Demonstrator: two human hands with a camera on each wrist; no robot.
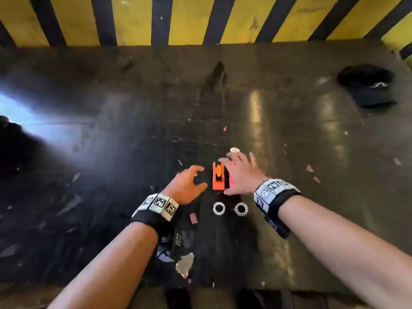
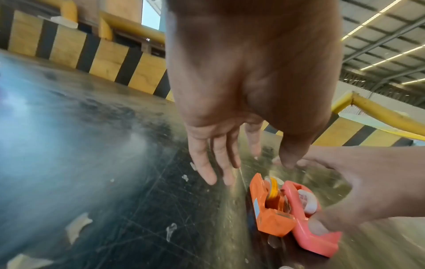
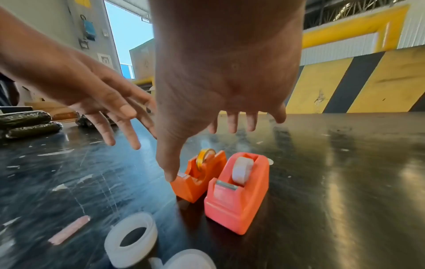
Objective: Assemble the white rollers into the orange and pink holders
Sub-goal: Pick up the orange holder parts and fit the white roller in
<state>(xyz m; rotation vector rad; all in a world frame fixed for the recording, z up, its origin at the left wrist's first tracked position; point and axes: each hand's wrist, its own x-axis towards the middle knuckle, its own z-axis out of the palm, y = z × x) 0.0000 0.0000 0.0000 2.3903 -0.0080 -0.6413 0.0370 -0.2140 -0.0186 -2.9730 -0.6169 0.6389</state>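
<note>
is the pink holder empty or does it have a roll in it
It has a roll in it. In the right wrist view a white roll sits upright in the slot of the pink holder, which stands beside the orange holder.

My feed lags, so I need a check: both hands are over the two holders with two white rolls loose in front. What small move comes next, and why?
Probably lower the right hand onto the pink holder and close a grip on it. Both hands are open and hold nothing, the left hand hovers by the orange holder, and two white rollers lie loose nearer the person.
</note>
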